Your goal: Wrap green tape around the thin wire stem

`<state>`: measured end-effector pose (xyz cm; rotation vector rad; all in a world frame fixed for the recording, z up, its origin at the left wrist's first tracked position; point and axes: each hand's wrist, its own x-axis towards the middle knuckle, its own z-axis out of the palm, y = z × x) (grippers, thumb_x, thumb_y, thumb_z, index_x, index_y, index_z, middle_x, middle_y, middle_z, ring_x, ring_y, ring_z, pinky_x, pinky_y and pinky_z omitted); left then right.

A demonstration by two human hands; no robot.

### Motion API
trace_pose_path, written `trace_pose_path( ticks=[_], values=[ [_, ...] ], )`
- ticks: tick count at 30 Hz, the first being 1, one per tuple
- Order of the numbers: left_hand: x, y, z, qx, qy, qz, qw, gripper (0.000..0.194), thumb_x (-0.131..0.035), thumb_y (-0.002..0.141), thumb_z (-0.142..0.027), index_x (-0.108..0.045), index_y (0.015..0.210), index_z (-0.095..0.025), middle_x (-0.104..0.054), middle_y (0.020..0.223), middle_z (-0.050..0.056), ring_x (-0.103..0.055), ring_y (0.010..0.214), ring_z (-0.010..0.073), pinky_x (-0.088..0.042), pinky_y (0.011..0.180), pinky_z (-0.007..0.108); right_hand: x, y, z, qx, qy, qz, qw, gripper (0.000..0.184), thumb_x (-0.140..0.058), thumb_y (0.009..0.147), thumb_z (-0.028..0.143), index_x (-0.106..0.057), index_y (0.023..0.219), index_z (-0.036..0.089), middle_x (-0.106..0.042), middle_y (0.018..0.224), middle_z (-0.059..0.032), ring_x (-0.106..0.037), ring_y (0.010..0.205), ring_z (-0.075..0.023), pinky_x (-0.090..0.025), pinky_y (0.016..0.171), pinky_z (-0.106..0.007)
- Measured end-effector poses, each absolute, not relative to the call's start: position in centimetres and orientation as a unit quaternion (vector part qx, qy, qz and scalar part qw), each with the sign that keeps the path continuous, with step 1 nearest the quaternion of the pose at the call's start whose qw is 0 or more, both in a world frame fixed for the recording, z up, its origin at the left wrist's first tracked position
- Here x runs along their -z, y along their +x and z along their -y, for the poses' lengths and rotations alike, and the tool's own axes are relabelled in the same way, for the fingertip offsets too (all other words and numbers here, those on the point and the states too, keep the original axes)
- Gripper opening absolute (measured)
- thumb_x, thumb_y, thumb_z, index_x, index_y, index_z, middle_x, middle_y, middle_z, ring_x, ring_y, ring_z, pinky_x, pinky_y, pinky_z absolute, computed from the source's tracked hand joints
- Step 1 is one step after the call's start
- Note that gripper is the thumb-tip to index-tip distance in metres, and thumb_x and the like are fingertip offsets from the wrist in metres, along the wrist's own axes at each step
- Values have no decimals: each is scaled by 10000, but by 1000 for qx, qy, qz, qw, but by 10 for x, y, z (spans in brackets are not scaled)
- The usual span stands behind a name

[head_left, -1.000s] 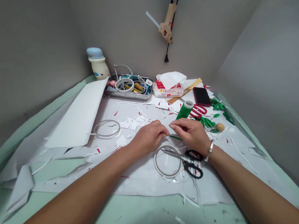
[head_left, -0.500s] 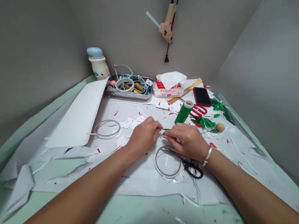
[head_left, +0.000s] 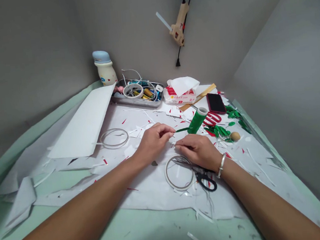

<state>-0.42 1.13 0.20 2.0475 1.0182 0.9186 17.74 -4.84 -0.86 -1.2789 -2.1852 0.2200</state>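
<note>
Between thumb and forefinger, my left hand (head_left: 157,140) pinches a thin green strip (head_left: 182,129) that points right, toward a spool of green thread (head_left: 196,122). My right hand (head_left: 199,150) lies just below, closed, its fingertips pressed together near the left fingertips. Whatever they grip is too small to make out. Partly under the right hand are scissors with black handles (head_left: 207,184). Their blades cross a narrow tape ring (head_left: 167,180). Green leaf-shaped pieces (head_left: 221,131) and a small tan ball (head_left: 235,136) sit right of the spool.
At the back stand a metal tray (head_left: 155,104) of thread and tape, a tissue pack (head_left: 178,95) and a cream bottle (head_left: 106,73). Red-handled scissors (head_left: 212,119) and a phone (head_left: 216,103) lie at right. A folded white sheet (head_left: 82,125) and another ring (head_left: 114,138) are at left.
My right hand has moved left and down, over the black scissors. My left hand has risen slightly and now holds the green strip out to the right.
</note>
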Motion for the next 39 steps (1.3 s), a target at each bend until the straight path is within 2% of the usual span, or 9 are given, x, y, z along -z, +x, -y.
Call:
trace_pose_path(
  ticks=[3, 7, 12, 18, 22, 26, 32, 35, 39],
  values=[
    [6, -6, -13, -316, 823, -409, 235, 179, -505, 822, -178, -679, 860, -179, -620, 855, 34, -583, 812, 159, -444, 762, 291, 5, 170, 52, -9, -463, 847, 262, 159, -543, 850, 203, -699, 879, 197, -667, 724, -25, -573, 708, -152, -424, 680, -268],
    [11, -6, -11, -245, 882, -356, 187, 215, -465, 842, -167, -675, 878, -194, -603, 868, 33, -582, 795, 156, -441, 724, 275, 0, 175, 49, -1, -478, 815, 326, 172, -538, 869, 234, -704, 870, 186, -670, 726, -36, -570, 696, -149, -423, 674, -265],
    [0, -5, -5, -254, 884, -266, 289, 184, -489, 841, -168, -666, 883, -193, -622, 874, 22, -581, 831, 135, -443, 766, 253, 4, 192, 40, -120, -541, 718, 421, 168, -568, 855, 274, -705, 829, 181, -708, 797, -25, -609, 680, -134, -452, 619, -232],
    [-8, -4, -7, -333, 779, -352, 399, 160, -543, 819, -242, -663, 890, -163, -641, 835, 19, -575, 718, 125, -458, 675, 256, 9, 187, 44, -120, -519, 771, 349, 177, -540, 856, 242, -712, 860, 204, -718, 806, -23, -628, 709, -148, -468, 658, -250],
    [0, -6, -11, -354, 801, -381, 297, 157, -529, 828, -206, -674, 879, -178, -626, 857, 26, -579, 794, 144, -452, 748, 281, 6, 175, 51, -30, -468, 839, 275, 170, -533, 853, 206, -702, 874, 207, -692, 752, -28, -596, 725, -152, -437, 696, -263],
    [7, -7, -9, -294, 862, -360, 201, 211, -472, 854, -172, -678, 899, -196, -588, 856, 32, -572, 801, 154, -441, 749, 283, 0, 173, 52, 34, -469, 833, 291, 172, -535, 864, 231, -703, 869, 195, -662, 701, -37, -561, 677, -152, -410, 660, -271],
    [4, -5, -3, -254, 901, -285, 206, 198, -457, 860, -162, -639, 929, -198, -571, 841, 21, -540, 756, 137, -412, 687, 250, -1, 186, 45, -73, -521, 749, 404, 173, -546, 870, 257, -707, 859, 194, -698, 791, -30, -599, 688, -136, -445, 645, -247],
    [1, -4, -1, -255, 898, -276, 229, 165, -483, 843, -160, -624, 922, -195, -582, 825, 16, -536, 748, 135, -407, 687, 253, 0, 190, 42, -133, -537, 721, 418, 189, -560, 858, 305, -710, 840, 191, -704, 793, -28, -604, 669, -140, -450, 601, -242],
    [1, -4, -1, -252, 874, -303, 286, 251, -507, 821, -153, -568, 1062, -194, -611, 792, 5, -544, 716, 132, -417, 683, 259, -1, 189, 42, -165, -529, 720, 419, 190, -569, 846, 312, -710, 828, 186, -704, 789, -26, -604, 670, -139, -458, 609, -238]
  ],
)
